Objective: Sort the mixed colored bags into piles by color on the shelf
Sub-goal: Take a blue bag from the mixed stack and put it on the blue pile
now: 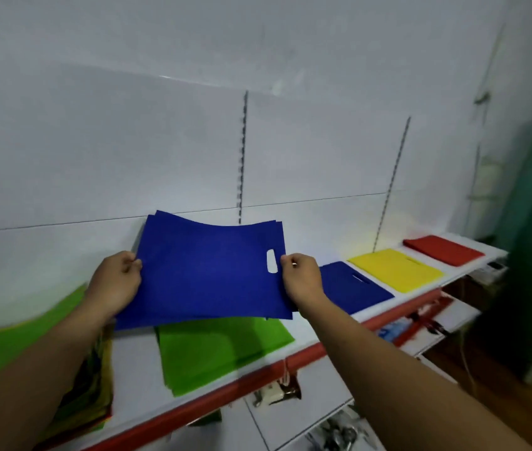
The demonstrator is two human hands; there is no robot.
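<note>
Both hands hold a sheaf of blue bags (206, 271) above the white shelf (306, 330): left hand (116, 281) pinching its left edge, right hand (302, 276) its right edge beside the handle slot. Along the shelf lie green (219, 353), blue (352, 286), yellow (394, 268) and red (442, 250) piles.

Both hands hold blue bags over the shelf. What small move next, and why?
Probably shift the held blue bags right onto the blue pile: left hand and right hand pinch their edges above the green pile, the wrong colour.

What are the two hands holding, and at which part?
A few blue bags: the left hand pinches their left edge, and the right hand pinches their right edge.
</note>
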